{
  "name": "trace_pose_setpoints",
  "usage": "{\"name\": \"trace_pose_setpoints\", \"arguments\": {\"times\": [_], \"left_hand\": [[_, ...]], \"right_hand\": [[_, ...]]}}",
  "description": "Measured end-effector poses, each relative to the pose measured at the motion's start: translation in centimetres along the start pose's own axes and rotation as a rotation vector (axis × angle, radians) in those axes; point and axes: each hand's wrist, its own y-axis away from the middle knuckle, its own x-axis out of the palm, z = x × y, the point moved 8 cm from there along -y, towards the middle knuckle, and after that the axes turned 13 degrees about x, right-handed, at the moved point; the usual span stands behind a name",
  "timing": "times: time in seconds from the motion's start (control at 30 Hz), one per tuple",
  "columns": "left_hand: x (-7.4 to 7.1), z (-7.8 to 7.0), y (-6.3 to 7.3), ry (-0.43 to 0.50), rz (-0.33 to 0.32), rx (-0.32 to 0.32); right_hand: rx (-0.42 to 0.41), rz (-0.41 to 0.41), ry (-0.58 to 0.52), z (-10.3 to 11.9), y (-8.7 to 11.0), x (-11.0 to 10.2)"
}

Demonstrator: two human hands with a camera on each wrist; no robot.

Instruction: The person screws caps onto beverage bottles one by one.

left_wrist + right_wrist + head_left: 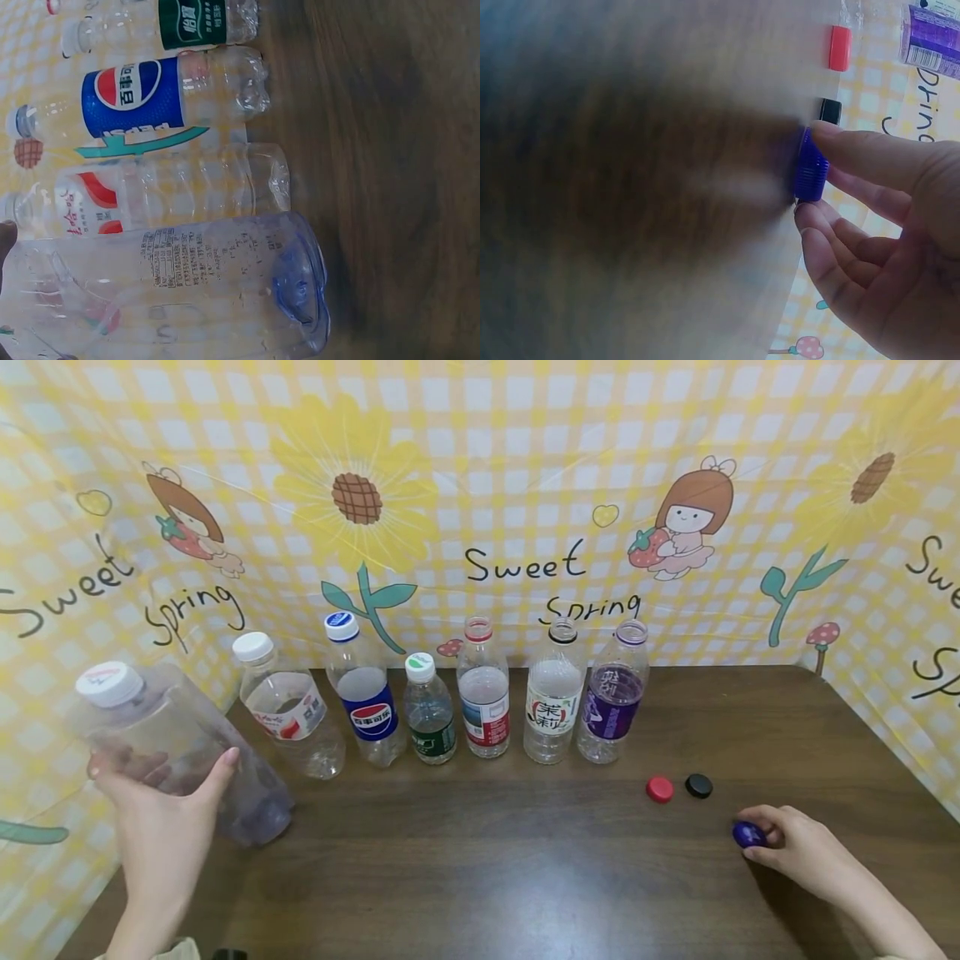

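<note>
The left hand (161, 814) reaches up from seven o'clock, forearm near upright, thumb spread wide and fingers (120, 768) wrapped round what it grips. The right hand (798, 847) comes in low from five o'clock (forearm angled toward ten), its thumb and curled fingers (855, 146) pinching closed.

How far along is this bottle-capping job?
Four bottles already wear caps, including the large clear bottle held by the left hand. In hand: the right hand pinches the purple cap. Left: three open bottles in the row, red-labelled, green-lettered and purple-labelled, while the red cap and black cap lie on the table.
</note>
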Motion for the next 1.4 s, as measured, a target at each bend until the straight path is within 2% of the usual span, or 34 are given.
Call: {"name": "trace_pose_setpoints", "arguments": {"times": [0.17, 0.37, 0.5, 0.63, 0.9, 1.2, 1.4], "left_hand": [[0.3, 0.5, -0.8, -0.017, 0.013, -0.033], [1.0, 1.4, -1.9, -0.031, 0.055, -0.031], [1.3, 1.9, -2.5, -0.002, 0.034, -0.036], [1.6, 1.9, -2.9, 0.016, 0.014, -0.018], [2.4, 2.1, -3.5, 0.013, 0.039, -0.022], [2.7, 1.9, -4.0, 0.009, 0.06, 0.031], [3.0, 1.8, -4.1, 0.033, 0.091, 0.022]], "right_hand": [[-0.005, 0.001, 0.005, 0.0, 0.0, -0.1], [-0.004, -0.003, 0.023, 0.0, -0.1, 0.0], [-0.005, -0.016, 0.032, -0.1, -0.2, 0.0], [-0.007, -0.027, 0.036, -0.2, -0.1, 0.1], [-0.005, -0.027, 0.034, -0.2, -0.1, 0.0], [0.014, 0.007, 0.025, -0.3, -0.3, 0.0], [0.026, 0.059, 0.018, -0.4, -0.5, 0.2]]}}
